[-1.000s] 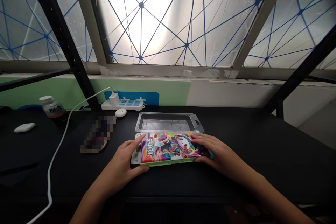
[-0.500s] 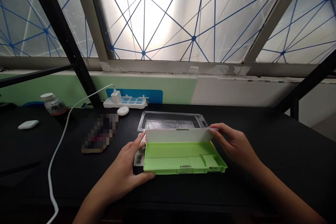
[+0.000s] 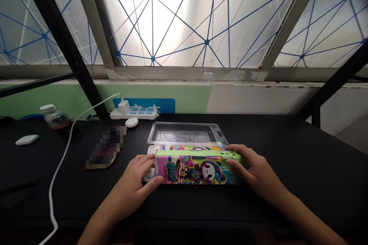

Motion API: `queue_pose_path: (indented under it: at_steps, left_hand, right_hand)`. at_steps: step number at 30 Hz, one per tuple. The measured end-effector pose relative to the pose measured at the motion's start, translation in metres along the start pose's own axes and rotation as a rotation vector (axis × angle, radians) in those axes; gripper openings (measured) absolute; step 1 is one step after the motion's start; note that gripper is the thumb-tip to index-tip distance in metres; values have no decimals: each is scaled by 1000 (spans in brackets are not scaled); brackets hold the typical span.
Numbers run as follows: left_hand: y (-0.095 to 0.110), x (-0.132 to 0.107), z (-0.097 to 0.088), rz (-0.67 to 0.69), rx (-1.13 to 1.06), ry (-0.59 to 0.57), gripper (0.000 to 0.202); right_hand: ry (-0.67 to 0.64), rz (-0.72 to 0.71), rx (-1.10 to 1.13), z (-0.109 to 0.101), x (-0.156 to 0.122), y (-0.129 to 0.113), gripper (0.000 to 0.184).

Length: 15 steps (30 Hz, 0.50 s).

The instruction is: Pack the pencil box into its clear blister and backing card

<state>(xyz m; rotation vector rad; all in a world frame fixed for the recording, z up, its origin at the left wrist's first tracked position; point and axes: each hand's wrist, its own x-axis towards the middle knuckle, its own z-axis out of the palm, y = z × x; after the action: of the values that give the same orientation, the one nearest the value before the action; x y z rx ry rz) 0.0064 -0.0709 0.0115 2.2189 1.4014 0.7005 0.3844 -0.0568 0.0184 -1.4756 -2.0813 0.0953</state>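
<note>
A colourful green-edged pencil case (image 3: pixel 197 167) stands on its long edge on the black desk (image 3: pixel 287 168), its printed cartoon face towards me. My left hand (image 3: pixel 137 178) grips its left end, fingers curled round it. At the case's right end my right hand (image 3: pixel 254 170) holds on, fingers over the top corner. Under and behind the case lies a printed card (image 3: pixel 161 148). A clear plastic packaging tray (image 3: pixel 184 134) sits just beyond it.
A white power strip (image 3: pixel 135 112) with a plugged charger lies by the wall, its white cable (image 3: pixel 61 160) trailing towards the desk's front. A small white oval object (image 3: pixel 131 122), a blurred-out item (image 3: pixel 105 149), a bottle (image 3: pixel 56 119) and a white mouse-like object (image 3: pixel 27 139) occupy the left side.
The case lay flat and closed, was opened to show its green inside, and now is closed again and stands turned up on its long edge between both hands.
</note>
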Motion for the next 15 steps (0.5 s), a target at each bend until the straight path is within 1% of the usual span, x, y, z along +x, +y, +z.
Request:
queue_pose_path:
  at_steps: [2,5,7,10,12,15]
  left_hand:
    - [1,2,1,-16,8,-2,29]
    - [0,3,4,-79,3,63,33]
    - [-2,2,6,-131,-1,97,43]
    - [-4,0,7,-126,-5,68,63]
    - [-3,-1,6,-83,-5,42,75]
    - [-2,-1,5,-60,-46,28,87]
  right_hand:
    - [-18,-41,-93,2,9,-3,32]
    - [12,-171,-276,4,20,-13,31]
    - [29,-224,-353,5,26,-25,30]
    - [-34,-272,-335,11,33,-52,27]
    - [-90,-298,-318,20,38,-71,26]
    - [-108,-329,-352,38,47,-88,24]
